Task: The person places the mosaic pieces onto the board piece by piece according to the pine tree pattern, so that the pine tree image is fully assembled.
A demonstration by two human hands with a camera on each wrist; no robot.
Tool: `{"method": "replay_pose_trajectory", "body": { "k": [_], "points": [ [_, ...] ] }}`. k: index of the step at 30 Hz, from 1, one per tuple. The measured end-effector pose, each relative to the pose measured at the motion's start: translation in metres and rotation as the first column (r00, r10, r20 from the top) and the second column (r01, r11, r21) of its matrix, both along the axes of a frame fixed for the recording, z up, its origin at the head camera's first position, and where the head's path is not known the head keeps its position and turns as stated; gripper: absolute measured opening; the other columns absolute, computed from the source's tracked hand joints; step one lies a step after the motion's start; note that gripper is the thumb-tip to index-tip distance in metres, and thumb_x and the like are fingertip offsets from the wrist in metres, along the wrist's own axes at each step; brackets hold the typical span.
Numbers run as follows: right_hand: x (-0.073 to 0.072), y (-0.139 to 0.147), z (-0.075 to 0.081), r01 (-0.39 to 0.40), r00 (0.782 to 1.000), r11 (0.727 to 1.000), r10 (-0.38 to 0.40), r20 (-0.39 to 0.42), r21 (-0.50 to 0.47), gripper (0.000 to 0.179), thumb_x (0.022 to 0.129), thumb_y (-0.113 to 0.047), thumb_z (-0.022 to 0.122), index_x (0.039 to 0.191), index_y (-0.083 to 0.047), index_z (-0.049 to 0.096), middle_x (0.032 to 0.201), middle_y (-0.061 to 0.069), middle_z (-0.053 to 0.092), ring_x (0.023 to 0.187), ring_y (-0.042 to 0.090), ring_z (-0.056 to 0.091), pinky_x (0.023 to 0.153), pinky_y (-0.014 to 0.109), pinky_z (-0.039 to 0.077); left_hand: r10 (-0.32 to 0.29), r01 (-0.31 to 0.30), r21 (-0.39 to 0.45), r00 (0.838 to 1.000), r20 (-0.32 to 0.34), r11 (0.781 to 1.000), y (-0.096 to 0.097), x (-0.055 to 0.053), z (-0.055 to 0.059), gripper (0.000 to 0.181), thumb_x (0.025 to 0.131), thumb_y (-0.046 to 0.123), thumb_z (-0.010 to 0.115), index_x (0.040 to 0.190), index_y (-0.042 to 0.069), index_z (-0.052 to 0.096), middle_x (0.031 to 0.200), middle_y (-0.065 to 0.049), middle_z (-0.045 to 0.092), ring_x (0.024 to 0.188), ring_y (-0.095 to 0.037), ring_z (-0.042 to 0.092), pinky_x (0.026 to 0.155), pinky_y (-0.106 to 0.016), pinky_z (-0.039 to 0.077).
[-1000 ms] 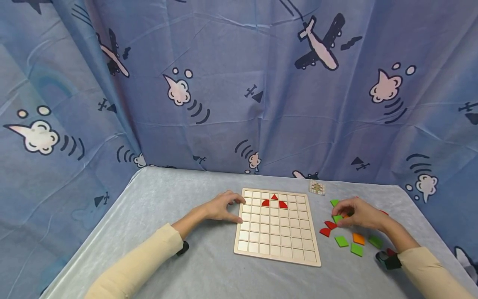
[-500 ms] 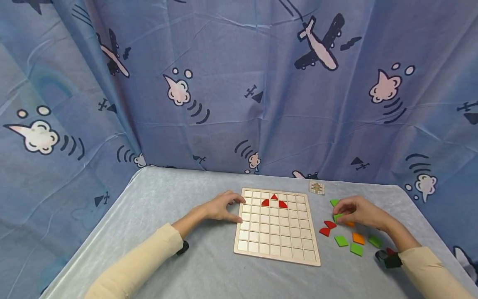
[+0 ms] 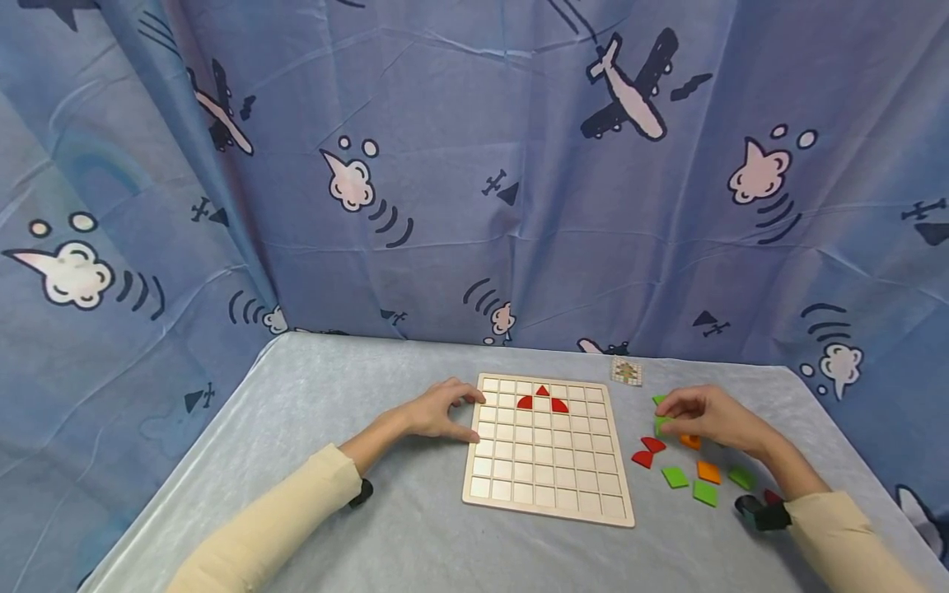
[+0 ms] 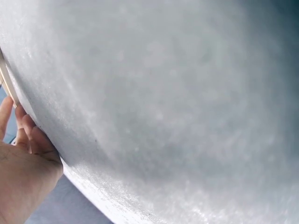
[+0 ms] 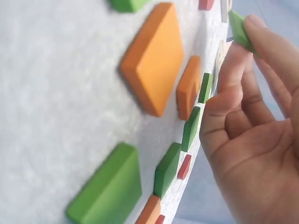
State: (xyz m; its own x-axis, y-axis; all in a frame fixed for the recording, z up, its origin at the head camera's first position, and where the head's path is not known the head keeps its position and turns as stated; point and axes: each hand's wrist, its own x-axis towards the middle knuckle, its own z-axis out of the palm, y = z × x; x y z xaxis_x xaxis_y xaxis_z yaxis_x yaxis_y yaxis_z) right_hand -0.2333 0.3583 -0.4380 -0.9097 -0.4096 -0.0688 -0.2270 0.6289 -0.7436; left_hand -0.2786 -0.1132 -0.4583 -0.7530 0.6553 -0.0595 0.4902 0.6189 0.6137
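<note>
In the head view a pale wooden grid board [image 3: 544, 453] lies mid-table. Near its far edge sit a red triangle [image 3: 543, 391] and two red quarter-round pieces [image 3: 525, 402]. My left hand [image 3: 439, 412] touches the board's left edge, thumb and fingers spread apart; the left wrist view catches only a sliver of that edge. Over the loose pieces on the right, my right hand [image 3: 713, 416] pinches a green tile [image 5: 240, 30] between thumb and fingertip, off the table in the right wrist view.
Several green tiles [image 3: 705, 492], orange tiles [image 3: 708, 472] and red quarter-round pieces [image 3: 642, 459] lie right of the board. A small pattern card [image 3: 626, 371] rests near the table's back edge. A blue printed curtain [image 3: 415, 165] hangs behind the table.
My right hand has raised the green tile from among the loose pieces and moved slightly left. The left hand stays at the board's edge, and the head view has shifted a little.
</note>
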Motion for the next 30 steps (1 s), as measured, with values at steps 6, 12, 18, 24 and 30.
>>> {"method": "replay_pose_trajectory", "body": {
  "k": [6, 12, 18, 24, 30],
  "points": [
    [0.0, -0.001, -0.005, 0.032, 0.999, 0.999, -0.033, -0.018, -0.029, 0.028, 0.089, -0.021, 0.074, 0.109, -0.002, 0.069, 0.093, 0.007, 0.073, 0.077, 0.014, 0.066, 0.067, 0.027, 0.057, -0.001, 0.001, -0.005, 1.0, -0.005, 1.0, 0.0, 0.0, -0.001, 0.06, 0.079, 0.037, 0.083, 0.13, 0.018, 0.058, 0.128, -0.005, 0.056, 0.116, -0.021, 0.055, 0.104, -0.04, 0.046],
    [0.002, -0.007, -0.006, 0.05, 0.999, 0.998, -0.05, -0.003, -0.04, 0.029, 0.091, -0.023, 0.072, 0.111, -0.003, 0.068, 0.092, 0.008, 0.072, 0.072, 0.018, 0.065, 0.064, 0.028, 0.057, 0.002, -0.002, -0.005, 1.0, 0.002, 1.0, 0.0, 0.0, 0.0, 0.06, 0.079, 0.037, 0.083, 0.131, 0.018, 0.057, 0.127, -0.005, 0.055, 0.116, -0.022, 0.055, 0.103, -0.041, 0.046],
    [0.004, -0.013, -0.004, 0.077, 0.997, 0.997, -0.077, 0.0, -0.027, 0.031, 0.093, -0.026, 0.07, 0.114, -0.004, 0.067, 0.097, 0.009, 0.07, 0.076, 0.016, 0.063, 0.066, 0.026, 0.055, 0.008, -0.008, -0.002, 1.0, 0.015, 1.0, -0.001, 0.0, 0.0, 0.06, 0.079, 0.037, 0.083, 0.131, 0.02, 0.058, 0.127, -0.004, 0.055, 0.116, -0.022, 0.055, 0.104, -0.04, 0.046],
    [0.006, -0.022, -0.005, 0.091, 0.996, 0.995, -0.091, 0.003, -0.038, 0.031, 0.092, -0.03, 0.07, 0.115, -0.009, 0.066, 0.1, 0.01, 0.07, 0.078, 0.017, 0.063, 0.063, 0.028, 0.053, 0.007, -0.007, 0.0, 1.0, 0.017, 1.0, -0.001, 0.001, 0.001, 0.06, 0.079, 0.036, 0.083, 0.131, 0.019, 0.058, 0.127, -0.005, 0.055, 0.116, -0.021, 0.055, 0.105, -0.04, 0.046],
    [0.006, -0.035, 0.0, 0.076, 0.997, 0.996, -0.077, -0.017, -0.042, 0.031, 0.092, -0.03, 0.07, 0.114, -0.009, 0.066, 0.102, 0.011, 0.069, 0.078, 0.017, 0.064, 0.063, 0.03, 0.054, 0.01, -0.01, -0.002, 1.0, 0.013, 1.0, 0.0, 0.001, 0.001, 0.06, 0.079, 0.036, 0.083, 0.131, 0.02, 0.058, 0.127, -0.006, 0.055, 0.116, -0.022, 0.055, 0.104, -0.04, 0.046]
  ]
}}
